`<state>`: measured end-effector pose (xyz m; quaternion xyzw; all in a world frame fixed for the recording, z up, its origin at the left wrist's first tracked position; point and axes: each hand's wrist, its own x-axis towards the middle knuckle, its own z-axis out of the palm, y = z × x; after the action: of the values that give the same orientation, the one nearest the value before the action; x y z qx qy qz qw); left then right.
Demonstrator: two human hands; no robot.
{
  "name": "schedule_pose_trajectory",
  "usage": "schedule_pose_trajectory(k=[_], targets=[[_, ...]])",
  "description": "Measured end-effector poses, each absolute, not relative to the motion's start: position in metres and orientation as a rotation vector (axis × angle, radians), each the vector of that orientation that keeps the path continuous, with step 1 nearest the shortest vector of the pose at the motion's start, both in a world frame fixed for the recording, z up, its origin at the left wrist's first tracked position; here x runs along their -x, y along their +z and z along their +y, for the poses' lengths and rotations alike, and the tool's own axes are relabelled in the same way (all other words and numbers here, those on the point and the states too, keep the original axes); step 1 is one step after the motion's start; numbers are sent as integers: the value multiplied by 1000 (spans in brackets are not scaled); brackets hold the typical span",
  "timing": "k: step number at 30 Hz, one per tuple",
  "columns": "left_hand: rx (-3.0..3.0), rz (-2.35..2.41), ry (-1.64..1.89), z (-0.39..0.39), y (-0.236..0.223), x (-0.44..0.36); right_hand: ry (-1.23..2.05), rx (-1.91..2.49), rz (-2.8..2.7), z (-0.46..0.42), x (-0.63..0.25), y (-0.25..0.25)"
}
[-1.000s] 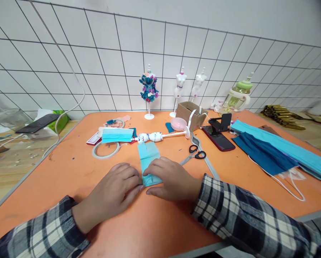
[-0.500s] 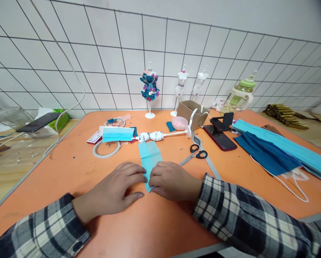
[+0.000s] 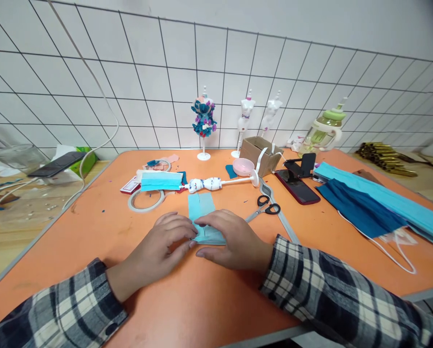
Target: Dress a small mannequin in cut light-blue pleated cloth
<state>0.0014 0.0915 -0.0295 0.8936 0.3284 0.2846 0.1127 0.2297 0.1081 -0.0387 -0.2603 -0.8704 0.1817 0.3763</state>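
Note:
Between my hands lies a light blue strip of thin mask-like fabric, its near end folded over into a crosswise edge. My left hand is at the left end of that fold, with thumb and fingertips closed on the fabric. Over the right part of the fold is my right hand, its thumb and index finger apart. Just beyond the strip, a small white mannequin with blue markings lies on its side. Black-handled scissors rest to the right of the strip.
Left of the mannequin are a roll of white tape and a folded blue mask. Behind stand a decorated mannequin, a pink bowl and a cardboard box. A phone and dark blue mask lie right.
The strip's near end has been folded over and now shows a straight edge. My right hand's thumb and index finger have spread apart; my left thumb has come up to the fabric.

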Motion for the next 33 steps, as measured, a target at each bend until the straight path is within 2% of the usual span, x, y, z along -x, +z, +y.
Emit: schedule_pose_trajectory(k=[6, 12, 20, 26, 33], targets=[[-2710, 964, 763, 90, -24, -4, 375, 583, -2171, 107, -225, -43], [-2707, 972, 789, 91, -27, -1, 579, 633, -2051, 104, -228, -35], [-2719, 957, 777, 90, -28, -2, 373, 702, -2237, 104, -226, -41], [-2735, 924, 859, 97, -40, 5, 503, 586, -2398, 106, -232, -40], [-2806, 928, 495, 103, -30, 18, 452, 732, -2673, 116, -236, -46]])
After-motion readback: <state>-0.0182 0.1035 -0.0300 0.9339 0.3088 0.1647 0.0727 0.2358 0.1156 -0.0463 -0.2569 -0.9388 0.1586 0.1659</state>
